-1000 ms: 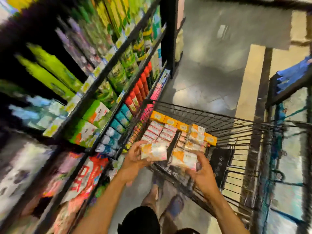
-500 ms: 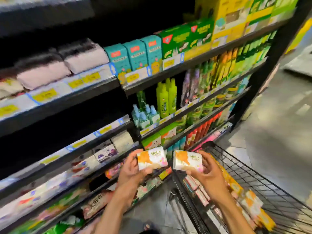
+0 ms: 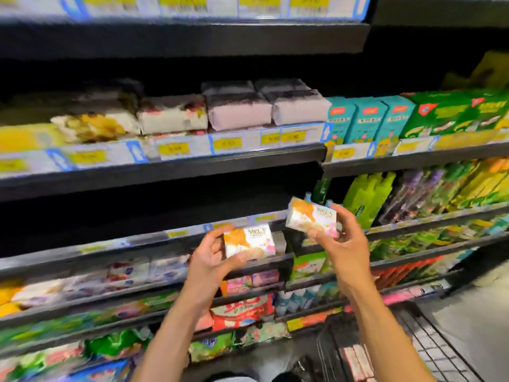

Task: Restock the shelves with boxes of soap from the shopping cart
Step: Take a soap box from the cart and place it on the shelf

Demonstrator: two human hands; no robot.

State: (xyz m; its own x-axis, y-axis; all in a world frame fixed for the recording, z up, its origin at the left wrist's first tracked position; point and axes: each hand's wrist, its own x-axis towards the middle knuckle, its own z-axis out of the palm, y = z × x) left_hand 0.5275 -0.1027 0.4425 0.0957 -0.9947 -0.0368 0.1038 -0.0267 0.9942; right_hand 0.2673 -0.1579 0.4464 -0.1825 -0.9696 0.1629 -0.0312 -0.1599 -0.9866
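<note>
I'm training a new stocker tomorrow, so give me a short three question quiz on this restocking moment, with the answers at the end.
1. True or false: the left hand holds the lower soap box, and the right hand holds the higher soap box.
2. Where does the shopping cart sit in the view? A) lower right B) upper left C) above the top shelf
3. What colour are the three upright cartons just right of the pale wrapped packs?

Key: 1 true; 2 A; 3 teal.
</note>
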